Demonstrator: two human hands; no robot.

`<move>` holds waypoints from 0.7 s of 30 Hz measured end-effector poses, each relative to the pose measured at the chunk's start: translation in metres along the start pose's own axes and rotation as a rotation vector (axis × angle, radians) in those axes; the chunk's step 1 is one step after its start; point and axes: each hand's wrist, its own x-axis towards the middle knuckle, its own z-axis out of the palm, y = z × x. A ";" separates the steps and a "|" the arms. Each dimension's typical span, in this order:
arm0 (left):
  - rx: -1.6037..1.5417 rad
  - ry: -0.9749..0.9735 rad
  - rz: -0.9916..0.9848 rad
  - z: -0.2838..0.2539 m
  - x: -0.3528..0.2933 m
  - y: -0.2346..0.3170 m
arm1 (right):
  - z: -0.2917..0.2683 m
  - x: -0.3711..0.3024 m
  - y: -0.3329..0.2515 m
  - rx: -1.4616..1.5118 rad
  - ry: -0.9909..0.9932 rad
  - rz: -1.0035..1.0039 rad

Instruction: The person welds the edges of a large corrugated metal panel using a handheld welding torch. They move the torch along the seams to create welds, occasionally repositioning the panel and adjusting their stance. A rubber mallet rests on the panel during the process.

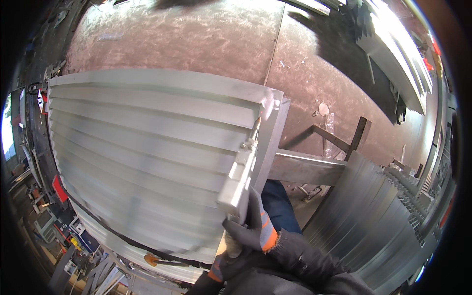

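Nearest you: your left hand, gloved, low in view and partly behind your right arm; can't tell whether its fingers are spread or closed. Your right hand, dark glove with orange and pale cuff, is wrapped around the rear of the grey gun-shaped tool. Tool slants away from you and a bit right, over the right side of the louvred panel. Its thin tip is by the panel's far right corner, just beside a pale patch; can't tell if it touches metal.

Panel is light grey, slats running left-right, covering the left and middle. Black cable along its near left side, orange-brown piece beside it. Blue trouser leg just right of the panel. Further right, stacked grey metal strips; metal beam between panel and stack. Beyond: brown floor; far right, long pale profiles.
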 end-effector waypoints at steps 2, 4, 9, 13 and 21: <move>0.349 -0.008 0.110 -0.029 -0.009 0.022 | 0.014 0.016 -0.008 0.041 0.003 -0.056; 0.377 0.026 0.043 -0.046 -0.013 0.045 | 0.026 0.031 -0.012 0.107 0.066 -0.001; 0.022 0.213 -0.179 -0.053 -0.005 0.094 | 0.041 0.062 -0.014 0.064 0.202 -0.005; 0.111 0.333 -0.179 -0.058 -0.001 0.114 | 0.048 0.076 -0.012 0.097 0.240 0.016; 0.185 0.256 -0.111 -0.074 -0.002 0.120 | 0.058 0.085 -0.019 0.110 0.255 -0.008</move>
